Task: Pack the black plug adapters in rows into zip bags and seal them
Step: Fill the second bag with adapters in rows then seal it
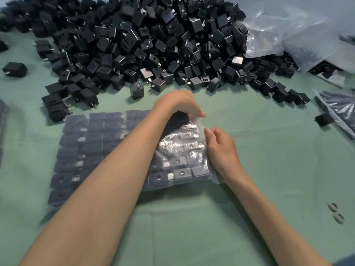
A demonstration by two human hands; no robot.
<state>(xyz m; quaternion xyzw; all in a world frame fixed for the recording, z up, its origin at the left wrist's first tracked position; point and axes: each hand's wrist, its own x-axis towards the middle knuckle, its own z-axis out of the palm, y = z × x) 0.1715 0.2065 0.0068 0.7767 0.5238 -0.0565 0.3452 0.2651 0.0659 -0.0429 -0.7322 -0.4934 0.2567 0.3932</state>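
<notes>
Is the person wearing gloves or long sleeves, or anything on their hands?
No gloves. The left hand and right hand are bare, with no ring, watch or bracelet showing. The left forearm and right forearm are bare too, so no sleeves show. Only a small bit of dark bluish cloth peeks in at the bottom right corner; it may be clothing.

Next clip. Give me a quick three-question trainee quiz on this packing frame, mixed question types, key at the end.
1. True or false: the packed adapters in the zip bag lie in rows.
2. Which hand grips a black adapter at the bag's far edge? A) left hand B) right hand
3. Fill in: the right hand pinches the bag's ____ edge.
Key: 1 true; 2 A; 3 right.
</notes>
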